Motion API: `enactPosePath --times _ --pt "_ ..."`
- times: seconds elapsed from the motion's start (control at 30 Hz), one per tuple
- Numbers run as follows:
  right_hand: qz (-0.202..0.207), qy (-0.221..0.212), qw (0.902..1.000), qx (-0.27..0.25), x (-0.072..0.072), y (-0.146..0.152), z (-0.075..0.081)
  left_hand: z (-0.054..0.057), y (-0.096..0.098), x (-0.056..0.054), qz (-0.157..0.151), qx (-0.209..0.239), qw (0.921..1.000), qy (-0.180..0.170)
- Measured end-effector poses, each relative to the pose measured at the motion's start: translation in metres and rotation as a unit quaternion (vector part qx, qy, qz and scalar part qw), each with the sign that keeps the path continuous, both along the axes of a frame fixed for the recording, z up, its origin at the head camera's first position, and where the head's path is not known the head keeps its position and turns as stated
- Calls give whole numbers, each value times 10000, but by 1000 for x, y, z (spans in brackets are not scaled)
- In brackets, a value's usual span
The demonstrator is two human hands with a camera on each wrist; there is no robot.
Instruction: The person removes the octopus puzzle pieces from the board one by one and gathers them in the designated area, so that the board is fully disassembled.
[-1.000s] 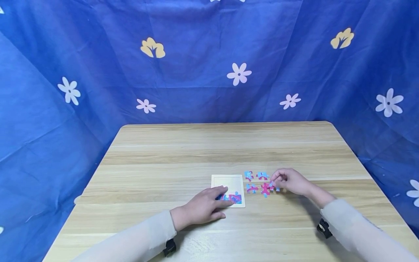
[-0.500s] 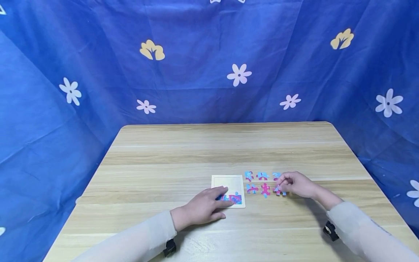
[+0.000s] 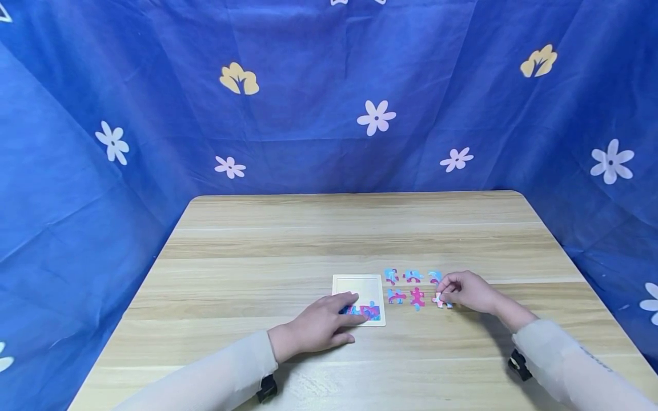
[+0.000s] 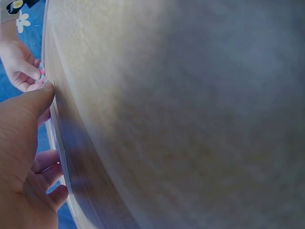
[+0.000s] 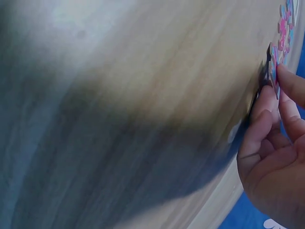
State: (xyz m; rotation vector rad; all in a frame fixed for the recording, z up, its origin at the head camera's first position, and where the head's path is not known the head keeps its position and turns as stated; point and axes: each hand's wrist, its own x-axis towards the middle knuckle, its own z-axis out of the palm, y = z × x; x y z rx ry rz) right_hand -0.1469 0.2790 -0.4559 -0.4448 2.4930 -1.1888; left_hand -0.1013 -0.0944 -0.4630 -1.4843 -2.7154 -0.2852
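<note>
My left hand (image 3: 321, 323) rests on the lower part of a square, pale puzzle tray (image 3: 358, 283), its fingers spread. Blue and pink pieces (image 3: 373, 312) fill the tray's bottom edge, partly hidden beneath those fingers. To the right, my right hand (image 3: 469, 292) pinches a pink and blue jigsaw piece (image 3: 439, 300) between thumb and fingers. In the right wrist view that piece (image 5: 273, 67) stands tilted, close to the tabletop. Beside it lies a pink piece (image 3: 417, 297), and a light blue one (image 3: 434, 277) is just behind.
More loose pieces lie in two rows between the tray and my right hand, among them a blue one (image 3: 391, 276), an arched one (image 3: 413, 276) and a pink-blue one (image 3: 396, 296). The wooden table (image 3: 288, 240) meets a blue flowered cloth (image 3: 308, 142) at the back.
My right hand has moved a little right and nearer with the jigsaw piece, away from the pink piece. The light blue piece behind has come into sight. My left hand stays put.
</note>
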Motion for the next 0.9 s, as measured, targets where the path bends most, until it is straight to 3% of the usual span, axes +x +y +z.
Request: enactPosePath --times 0.5,0.9 --pt "-302 536 9977 282 2 0 -4 3 0 0 -20 17 10000 25" --pt "-438 195 9988 117 1 3 -5 2 -1 -1 -59 -62 10000 35"
